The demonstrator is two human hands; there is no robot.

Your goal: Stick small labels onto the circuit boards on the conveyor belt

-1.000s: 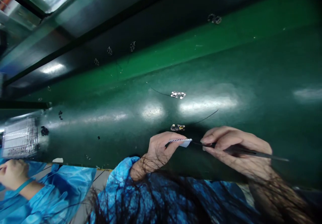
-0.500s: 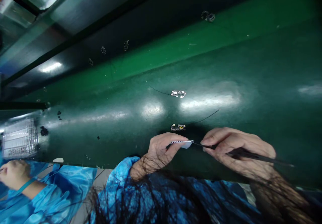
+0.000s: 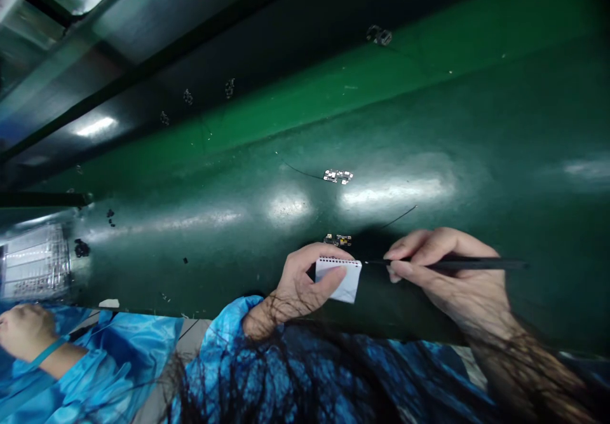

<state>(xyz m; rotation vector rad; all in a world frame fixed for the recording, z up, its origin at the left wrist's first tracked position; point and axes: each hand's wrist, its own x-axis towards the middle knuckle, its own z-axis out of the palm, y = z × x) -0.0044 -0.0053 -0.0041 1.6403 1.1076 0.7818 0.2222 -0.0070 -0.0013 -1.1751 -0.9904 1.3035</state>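
Note:
Between the thumb and fingers of my left hand point(image 3: 300, 281) is a small white pad point(image 3: 350, 284), its pale face toward me and a row of black dots along its top edge. My right hand point(image 3: 448, 271) pinches a pair of black tweezers point(image 3: 476, 263) lying nearly level. The tweezer tips point left, a short gap from the pad's upper right corner. A tiny light speck shows at the tips; I cannot make out what it is. Just above my left fingers lies a small circuit board point(image 3: 344, 240), partly hidden. Farther up rests another circuit board point(image 3: 337, 176) with a thin black wire.
More small boards lie toward the back, one of them a dark board point(image 3: 379, 35). At the left are a clear plastic tray point(image 3: 35, 262) and dark bits point(image 3: 82, 248). Another person's hand point(image 3: 28, 332) and blue sleeve are at the lower left. The green tabletop point(image 3: 214, 176) is shiny.
My left hand has tilted the pad so its white face shows rather than its edge. The tweezers have turned more level, and their tips now stand apart from the pad's corner.

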